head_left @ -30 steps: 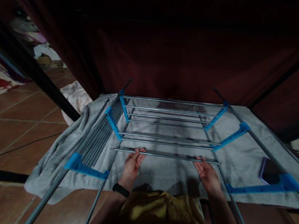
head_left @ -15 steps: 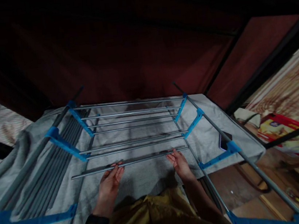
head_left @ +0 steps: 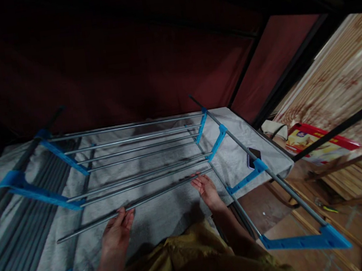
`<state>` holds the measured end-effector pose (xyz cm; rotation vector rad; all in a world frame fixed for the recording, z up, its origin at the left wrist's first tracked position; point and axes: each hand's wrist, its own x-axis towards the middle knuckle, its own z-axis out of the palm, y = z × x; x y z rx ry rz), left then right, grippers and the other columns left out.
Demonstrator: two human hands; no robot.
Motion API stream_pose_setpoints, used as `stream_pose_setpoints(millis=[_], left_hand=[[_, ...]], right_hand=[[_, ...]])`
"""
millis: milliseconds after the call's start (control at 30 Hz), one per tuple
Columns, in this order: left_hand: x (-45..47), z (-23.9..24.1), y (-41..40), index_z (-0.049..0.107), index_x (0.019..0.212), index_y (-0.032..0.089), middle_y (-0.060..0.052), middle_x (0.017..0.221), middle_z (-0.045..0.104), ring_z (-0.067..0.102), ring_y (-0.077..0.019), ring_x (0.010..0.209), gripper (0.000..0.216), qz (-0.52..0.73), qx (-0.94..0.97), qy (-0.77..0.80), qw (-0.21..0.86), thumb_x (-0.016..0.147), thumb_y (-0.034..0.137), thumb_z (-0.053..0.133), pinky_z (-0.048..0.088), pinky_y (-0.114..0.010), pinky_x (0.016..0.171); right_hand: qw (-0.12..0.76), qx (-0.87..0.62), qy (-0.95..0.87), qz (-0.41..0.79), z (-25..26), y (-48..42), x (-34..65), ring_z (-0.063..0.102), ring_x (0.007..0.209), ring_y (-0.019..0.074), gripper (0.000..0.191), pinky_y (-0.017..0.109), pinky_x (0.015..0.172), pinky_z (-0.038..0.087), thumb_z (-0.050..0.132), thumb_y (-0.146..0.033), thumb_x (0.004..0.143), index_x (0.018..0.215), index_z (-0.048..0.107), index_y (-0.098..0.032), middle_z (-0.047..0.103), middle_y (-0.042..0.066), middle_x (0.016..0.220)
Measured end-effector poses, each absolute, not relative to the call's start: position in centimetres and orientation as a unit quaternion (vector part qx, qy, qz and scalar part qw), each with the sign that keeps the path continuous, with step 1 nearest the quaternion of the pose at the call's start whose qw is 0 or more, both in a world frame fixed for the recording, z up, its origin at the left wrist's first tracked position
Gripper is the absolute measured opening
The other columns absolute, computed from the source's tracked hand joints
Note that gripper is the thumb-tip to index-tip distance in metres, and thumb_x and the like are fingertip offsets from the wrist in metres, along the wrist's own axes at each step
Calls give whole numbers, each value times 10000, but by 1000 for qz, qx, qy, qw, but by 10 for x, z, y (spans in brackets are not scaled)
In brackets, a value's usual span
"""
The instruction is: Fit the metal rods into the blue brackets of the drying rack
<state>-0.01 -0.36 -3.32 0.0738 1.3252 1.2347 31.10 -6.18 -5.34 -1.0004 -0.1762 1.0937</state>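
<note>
I hold a thin grey metal rod [head_left: 162, 193] across the near part of a half-built rack. My left hand [head_left: 115, 233] pinches it left of its middle, thumb and fingers closed. Close to the rod's right end, my right hand [head_left: 206, 190] grips with its fingertips. The rod slants, its left end nearer to me. Beyond it, several fixed rods [head_left: 134, 138] span between blue plastic brackets on the left [head_left: 41, 191] and right [head_left: 217, 145]. These brackets sit on long side tubes [head_left: 240, 144].
Several loose grey tubes [head_left: 42, 220] lie side by side at left on the grey cloth [head_left: 174, 216]. A phone [head_left: 253, 157] rests on the cloth at right. Beyond the table edge are a red and yellow box [head_left: 315, 142] and wooden pieces [head_left: 357, 181]. A dark red panel [head_left: 127, 80] stands behind.
My view has turned to the right, so the rack appears further left. The held rod slants more, its left end now nearer to me. Both hands stay on it.
</note>
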Motion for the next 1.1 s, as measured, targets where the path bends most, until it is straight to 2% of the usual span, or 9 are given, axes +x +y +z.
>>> stream_pose_setpoints(millis=[233,433,767,1100], left_hand=[[1,-32,-4,649,763,148,-5,677,695,728,-102,630,253,529,48,585,613,968,18,581,620,-187,705],[0,-33,-6,657,805,145,-9,712,703,731,-97,660,215,523,49,588,615,964,16,592,610,-174,723],[10,-32,-9,658,808,140,-13,709,718,738,-97,640,208,487,61,593,638,965,15,600,611,-160,692],[19,-28,-17,667,799,134,-50,754,766,775,-128,723,238,465,83,579,664,959,-8,564,625,-205,756]], right_hand=[[743,-458,-55,484,-49,-59,316,735,795,153,225,279,773,625,811,-357,789,885,639,-248,778,7,891],[755,-476,-37,448,-47,-57,326,750,820,144,225,277,795,625,776,-418,837,931,647,-260,783,0,896],[752,-473,-49,456,-52,-57,316,752,806,158,330,287,769,638,843,-493,795,923,635,-271,781,-6,869],[755,-452,-48,473,-56,-59,317,729,814,143,250,281,787,631,824,-374,783,888,624,-267,776,-4,914]])
